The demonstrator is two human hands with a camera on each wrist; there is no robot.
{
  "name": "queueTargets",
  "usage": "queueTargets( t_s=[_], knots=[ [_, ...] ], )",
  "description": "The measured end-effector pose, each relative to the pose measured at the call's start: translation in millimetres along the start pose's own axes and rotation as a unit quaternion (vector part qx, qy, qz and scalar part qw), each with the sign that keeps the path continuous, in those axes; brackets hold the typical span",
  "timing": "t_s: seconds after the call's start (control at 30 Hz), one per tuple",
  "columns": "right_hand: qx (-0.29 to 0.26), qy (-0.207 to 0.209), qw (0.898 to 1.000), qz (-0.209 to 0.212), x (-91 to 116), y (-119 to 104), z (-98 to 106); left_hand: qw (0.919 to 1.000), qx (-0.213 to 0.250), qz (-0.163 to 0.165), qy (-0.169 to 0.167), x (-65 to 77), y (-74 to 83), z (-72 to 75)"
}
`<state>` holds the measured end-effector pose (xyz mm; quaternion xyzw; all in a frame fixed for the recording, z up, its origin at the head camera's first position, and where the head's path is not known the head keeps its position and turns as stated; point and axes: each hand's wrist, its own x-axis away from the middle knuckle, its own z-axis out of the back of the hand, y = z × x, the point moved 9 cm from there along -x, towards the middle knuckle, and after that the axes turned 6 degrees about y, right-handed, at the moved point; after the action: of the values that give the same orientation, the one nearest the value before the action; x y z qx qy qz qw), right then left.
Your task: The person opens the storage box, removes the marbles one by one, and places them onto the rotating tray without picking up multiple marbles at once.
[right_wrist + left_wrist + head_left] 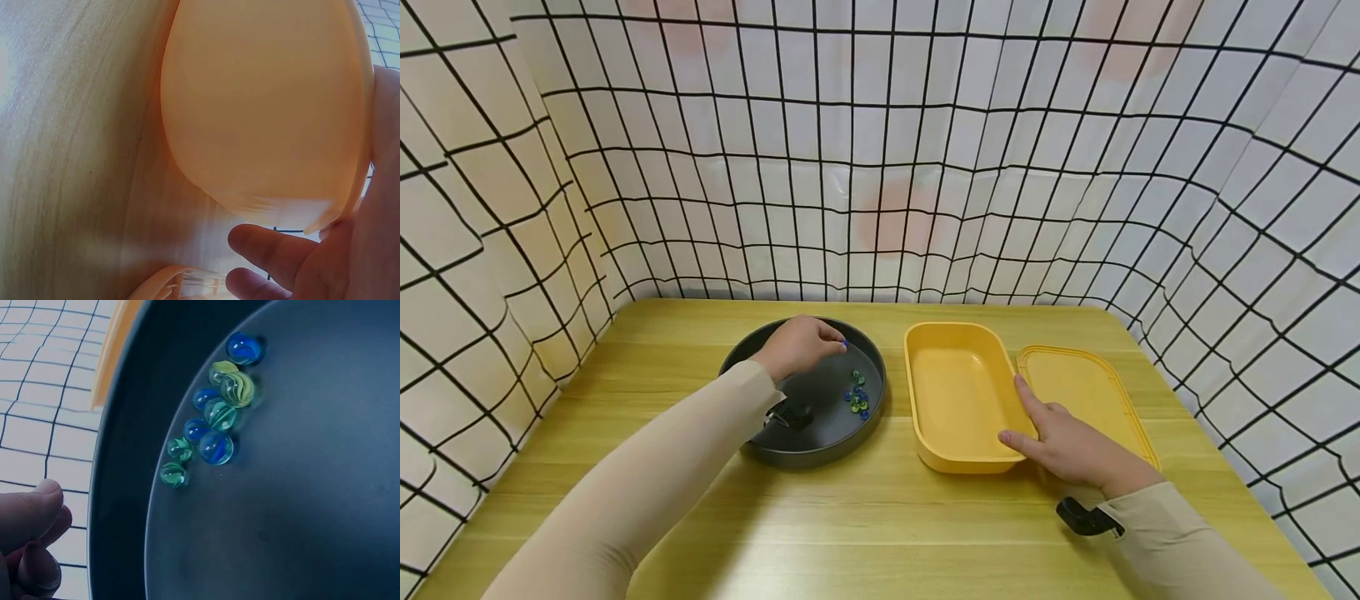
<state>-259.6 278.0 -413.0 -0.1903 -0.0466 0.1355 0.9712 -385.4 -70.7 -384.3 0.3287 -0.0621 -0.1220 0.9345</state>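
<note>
My left hand (pixel 803 344) is over the far part of a round dark grey pan (pixel 820 454), pinching a blue marble (pixel 846 342) between thumb and fingertips. In the left wrist view the thumb and fingers show at the lower left, with the held marble hidden. Several glass marbles (pixel 219 414), blue, green and yellow-green, lie clustered against the pan's wall. My right hand (pixel 1071 446) grips the near right side of a deep yellow plastic box (pixel 962 392), thumb over its rim and fingers along the outside. Nothing lies inside the box.
A flat yellow lid (pixel 1086 396) lies on the wooden table (pixel 850 533) to the right of the box, partly behind my right hand. White curtain walls with a black grid (pixel 880 208) enclose the table at the back and sides.
</note>
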Motion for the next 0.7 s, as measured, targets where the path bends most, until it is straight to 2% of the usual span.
queueTargets(
  t_s=[0.4, 0.53, 0.7],
  knots=[
    [-0.008, -0.002, 1.000, -0.002, -0.9, -1.7, -0.3, 0.9997, 0.024, 0.002, -0.002, 1.6, 0.2, 3.3],
    [-0.004, 0.002, 1.000, 0.002, -1.4, -1.5, 0.1, 0.9999, -0.004, -0.004, 0.010, 3.4, 3.4, 10.0],
    [0.015, 0.015, 1.000, 0.011, -2.2, -3.0, 5.3, 0.9961, -0.072, -0.042, 0.030, 11.6, 15.0, 18.5]
  ],
)
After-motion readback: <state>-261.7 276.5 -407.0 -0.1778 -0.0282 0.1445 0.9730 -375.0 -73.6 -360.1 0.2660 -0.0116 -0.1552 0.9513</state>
